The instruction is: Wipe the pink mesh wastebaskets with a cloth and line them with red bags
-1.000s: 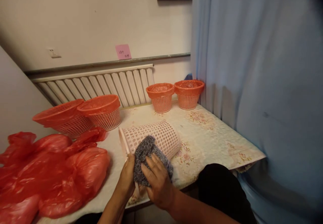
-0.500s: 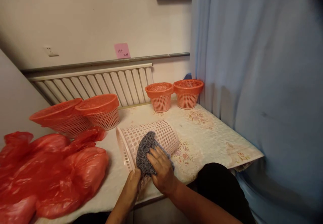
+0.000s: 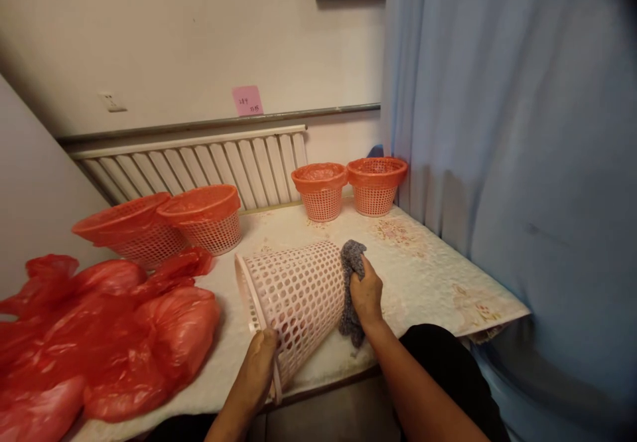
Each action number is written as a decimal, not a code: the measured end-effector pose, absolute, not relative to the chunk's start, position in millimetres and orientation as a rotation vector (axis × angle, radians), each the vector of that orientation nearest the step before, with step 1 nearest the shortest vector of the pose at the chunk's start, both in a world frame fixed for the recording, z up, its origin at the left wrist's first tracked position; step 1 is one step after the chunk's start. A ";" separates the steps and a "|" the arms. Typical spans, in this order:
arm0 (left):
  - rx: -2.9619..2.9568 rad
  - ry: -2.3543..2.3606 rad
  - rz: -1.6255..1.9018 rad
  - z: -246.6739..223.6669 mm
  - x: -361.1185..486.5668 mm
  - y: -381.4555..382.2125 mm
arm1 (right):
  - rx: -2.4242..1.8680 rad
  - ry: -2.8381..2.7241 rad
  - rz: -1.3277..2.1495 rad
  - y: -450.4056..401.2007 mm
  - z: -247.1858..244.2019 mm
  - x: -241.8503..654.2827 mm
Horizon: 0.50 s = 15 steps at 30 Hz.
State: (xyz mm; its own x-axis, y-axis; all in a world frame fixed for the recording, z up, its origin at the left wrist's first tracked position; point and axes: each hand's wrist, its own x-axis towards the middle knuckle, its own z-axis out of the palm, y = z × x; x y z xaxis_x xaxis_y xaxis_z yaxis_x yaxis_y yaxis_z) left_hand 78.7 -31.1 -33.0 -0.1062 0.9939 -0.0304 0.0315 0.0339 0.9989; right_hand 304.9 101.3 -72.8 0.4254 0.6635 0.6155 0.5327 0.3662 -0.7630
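A pale pink perforated basket point(image 3: 303, 283) lies on its side on the cloth-covered table, its open rim toward the left. My left hand point(image 3: 261, 362) grips that rim at the near side, thumb on the outside, the other fingers hidden. At the basket's base on the right, my right hand point(image 3: 367, 291) is closed on a grey cloth point(image 3: 352, 319), which hangs bunched against the base.
Two baskets lined with red bags point(image 3: 323, 193) point(image 3: 377, 190) stand at the back; two more point(image 3: 212, 226) point(image 3: 149, 236) are at the left. Loose red plastic bags point(image 3: 134, 336) cover the left front. A blue curtain point(image 3: 462, 130) hangs at the right.
My right hand and the grey cloth have moved right, from the basket's side to its base. The basket's side is now uncovered. My left hand stays at the rim.
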 end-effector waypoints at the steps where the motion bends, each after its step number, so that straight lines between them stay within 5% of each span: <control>1: 1.154 1.330 1.247 -33.1 78.3 -30.9 | -1.276 -1.209 0.119 101.8 -73.1 305.9; 15: 0.953 1.116 1.388 -10.8 94.8 -25.0 | -0.618 -1.927 -0.117 -7.2 -62.6 234.2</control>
State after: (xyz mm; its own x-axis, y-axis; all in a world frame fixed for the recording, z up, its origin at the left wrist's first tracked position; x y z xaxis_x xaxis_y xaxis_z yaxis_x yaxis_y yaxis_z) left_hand 94.8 -25.0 -10.8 -0.1150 0.9928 -0.0328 -0.2448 0.0037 0.9696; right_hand 234.2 -7.2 -62.6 -0.3069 0.3660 0.8785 0.4692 0.8613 -0.1949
